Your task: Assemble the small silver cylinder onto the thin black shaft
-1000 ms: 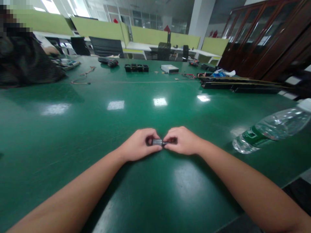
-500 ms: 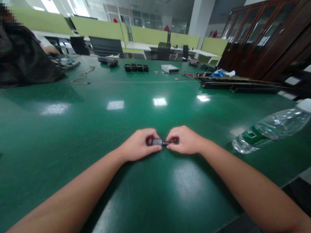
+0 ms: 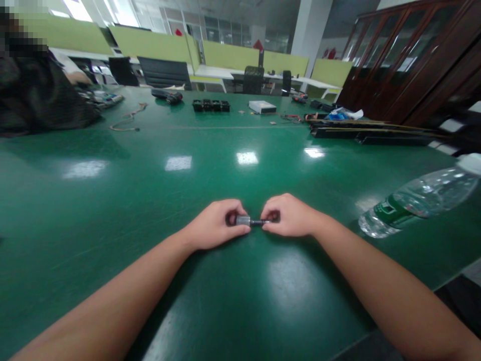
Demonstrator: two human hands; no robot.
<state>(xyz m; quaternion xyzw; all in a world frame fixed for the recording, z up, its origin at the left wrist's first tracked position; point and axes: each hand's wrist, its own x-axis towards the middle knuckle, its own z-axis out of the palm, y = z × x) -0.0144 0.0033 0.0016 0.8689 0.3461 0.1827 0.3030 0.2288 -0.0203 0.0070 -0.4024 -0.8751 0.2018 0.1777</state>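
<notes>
Over the green table, my left hand (image 3: 218, 224) is closed, thumb and fingers pinching a small grey metal cylinder (image 3: 243, 220). A thin dark shaft (image 3: 257, 222), which looks ridged, sticks out of the cylinder's right end. My right hand (image 3: 288, 215) is also closed, its fingertips gripping the far end of that shaft. Cylinder and shaft lie in one line, roughly level. Fingers hide both outer ends, and the parts are too small to name their kind.
A clear water bottle (image 3: 417, 198) lies on the green table (image 3: 112, 210) right of my right arm. Further back are a black block (image 3: 211, 105), a white box (image 3: 262, 107), a cable (image 3: 126, 123) and dark bars (image 3: 338, 131). Another person (image 3: 41, 90) is at the far left.
My right hand has shifted slightly right, away from my left hand, and more of the dark shaft shows between them. My left hand has stayed in place.
</notes>
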